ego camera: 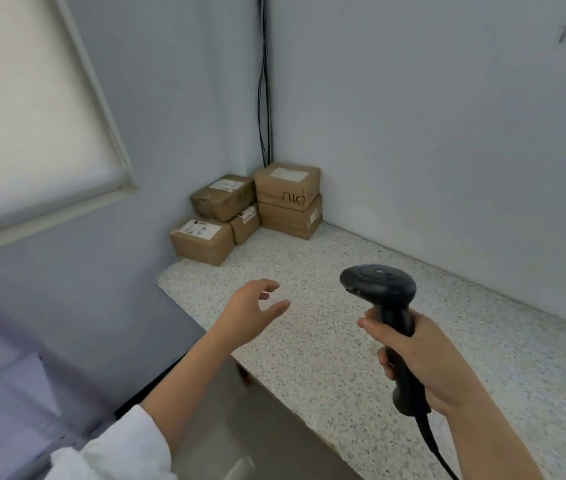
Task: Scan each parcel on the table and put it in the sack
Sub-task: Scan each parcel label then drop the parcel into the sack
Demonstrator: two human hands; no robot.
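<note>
Gripping the black barcode scanner (394, 313) by its handle, the right hand (427, 362) has fingers and thumb wrapped right round it. The scanner head sits above the fist and points away across the table (326, 358). A dark cord (434, 445) runs off the butt of the handle, down past the wrist.

Over to the left hand (248, 313): it hovers above the near left part of the tabletop, fingers loosely spread and a little bent, thumb apart, holding nothing and touching nothing. A white sleeve (111, 452) is pushed up that forearm.

Both hands are well short of the parcels, and the speckled stone top between them and the stack is bare.

The parcels are brown cardboard boxes with white labels, packed into the far corner where the two walls meet. Two boxes stand stacked against the right-hand wall, the upper box (286, 183) on the lower box (290, 218). Beside them, a crumpled box (222, 197) lies tilted on top of a small box (245, 225). The front box (201, 242) sits at the table's left edge, nearest the hands.

Black cables (264, 98) hang down the corner behind the stack. A pale window blind (25, 116) fills the upper left.
</note>
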